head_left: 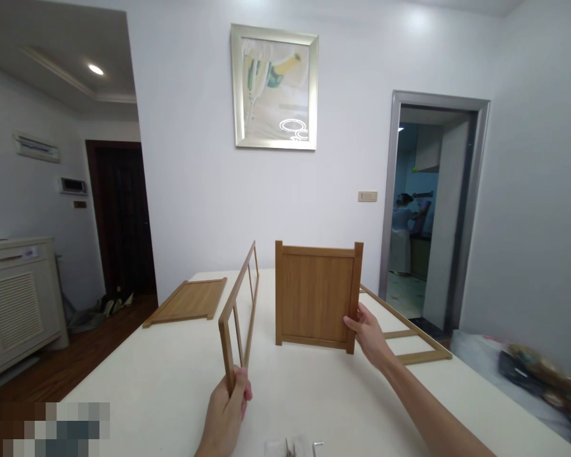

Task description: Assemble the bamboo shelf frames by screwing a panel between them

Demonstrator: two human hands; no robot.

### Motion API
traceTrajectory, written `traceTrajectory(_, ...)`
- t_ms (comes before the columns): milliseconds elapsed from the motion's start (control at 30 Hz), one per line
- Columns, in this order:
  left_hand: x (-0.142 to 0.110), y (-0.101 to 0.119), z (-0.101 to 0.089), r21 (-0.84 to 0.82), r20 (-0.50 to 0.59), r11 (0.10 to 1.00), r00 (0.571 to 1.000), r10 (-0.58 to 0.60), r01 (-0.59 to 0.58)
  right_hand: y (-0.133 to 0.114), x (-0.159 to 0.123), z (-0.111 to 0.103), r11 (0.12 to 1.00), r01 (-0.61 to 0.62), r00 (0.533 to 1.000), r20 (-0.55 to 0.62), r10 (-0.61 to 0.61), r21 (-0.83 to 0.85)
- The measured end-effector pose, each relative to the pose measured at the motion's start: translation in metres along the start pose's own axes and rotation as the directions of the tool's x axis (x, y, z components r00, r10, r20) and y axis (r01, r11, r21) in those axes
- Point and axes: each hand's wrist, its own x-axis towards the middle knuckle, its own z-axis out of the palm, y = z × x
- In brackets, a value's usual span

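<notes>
A wooden panel stands upright above the middle of the worktop, its broad face toward the wearer; whether its feet touch the surface I cannot tell. Just left of it, apart, a ladder-like frame is held on edge, running away from the wearer. The right hand's grip pinches the panel by its right post, low down, thumb across the front. The left hand's grip is wrapped around the frame's near lower corner.

The step in hand looks like handling these two pieces together, one per hand, unjoined. As I judge it, any move from here calls for a steady grip on both, since each is held at one side only and could swing.

Farther out, a second panel lies flat at the left, and a second frame lies flat at the right, partly behind the right hand. At the near edge sit a clear tray with small metal pieces and, beside it, a hex key.
</notes>
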Motion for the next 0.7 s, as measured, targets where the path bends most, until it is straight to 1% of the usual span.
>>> traceTrajectory(133,0.001,-0.002,0.0,0.008,-0.004,1.0,1.0,0.002,-0.002,-0.001,0.002,0.001,0.996,0.049,0.997,0.063,-0.044,-0.074)
traceTrajectory(333,0.0,-0.003,0.002,0.003,-0.012,1.0,1.0,-0.025,0.025,0.005,-0.001,-0.001,0.977,0.016,0.996,0.087,0.003,-0.214)
traceTrajectory(533,0.0,0.0,0.002,-0.034,-0.014,0.999,1.0,-0.019,0.018,0.007,-0.006,0.0,0.971,0.024,0.982,0.19,0.022,-0.238)
traceTrajectory(700,-0.001,0.002,0.001,-0.111,-0.005,0.993,0.999,0.046,-0.046,0.016,-0.005,0.001,0.974,0.014,0.975,0.221,0.037,-0.225)
